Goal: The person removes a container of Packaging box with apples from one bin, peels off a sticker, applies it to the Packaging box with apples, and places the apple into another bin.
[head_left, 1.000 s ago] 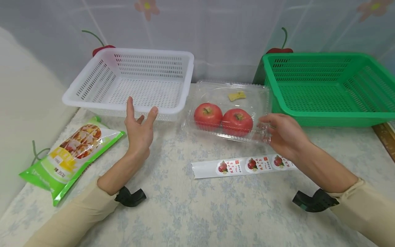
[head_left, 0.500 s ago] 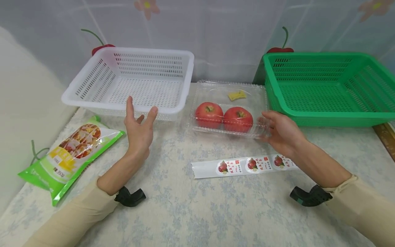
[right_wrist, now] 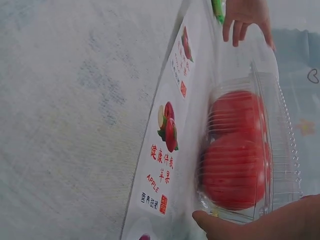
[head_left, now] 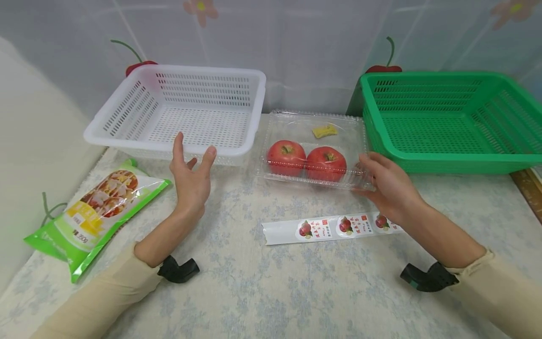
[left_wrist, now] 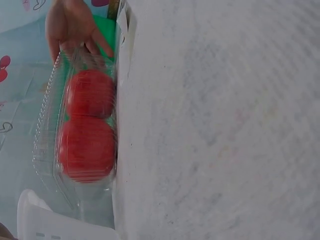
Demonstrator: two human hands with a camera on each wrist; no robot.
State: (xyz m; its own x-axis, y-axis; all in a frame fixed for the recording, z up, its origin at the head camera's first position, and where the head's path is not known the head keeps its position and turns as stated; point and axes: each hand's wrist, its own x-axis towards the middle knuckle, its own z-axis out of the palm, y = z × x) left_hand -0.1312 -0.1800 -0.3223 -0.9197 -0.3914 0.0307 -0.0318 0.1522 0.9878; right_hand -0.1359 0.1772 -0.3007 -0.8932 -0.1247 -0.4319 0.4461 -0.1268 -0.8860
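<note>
My right hand (head_left: pixel 390 181) holds the right end of a clear plastic clamshell container (head_left: pixel 282 176), thumb near the lid's front right corner. Its other fingers are partly hidden behind the plastic. Two red apples (head_left: pixel 286 158) sit side by side along the container's front half, and a small yellow packet (head_left: pixel 325 131) shows behind them. The lid lies over the apples. Fingers spread and holding nothing, my left hand (head_left: pixel 191 181) hovers by the front rim of the white basket (head_left: pixel 190 148). In the left wrist view, my right hand (left_wrist: pixel 72 27) shows at the container's far end.
A green basket (head_left: pixel 457 162) stands right of the container. On the cloth-covered table (head_left: pixel 271 292), a strip of apple labels (head_left: pixel 281 233) lies in front of the container. A green-and-white food bag (head_left: pixel 99 212) lies at the left. A patterned curtain (head_left: pixel 313 56) hangs behind.
The container's front edge, which stood nearer, has shifted slightly back, and its lid has settled. Its front right corner now sticks out a little by my right hand. My left hand has barely moved.
</note>
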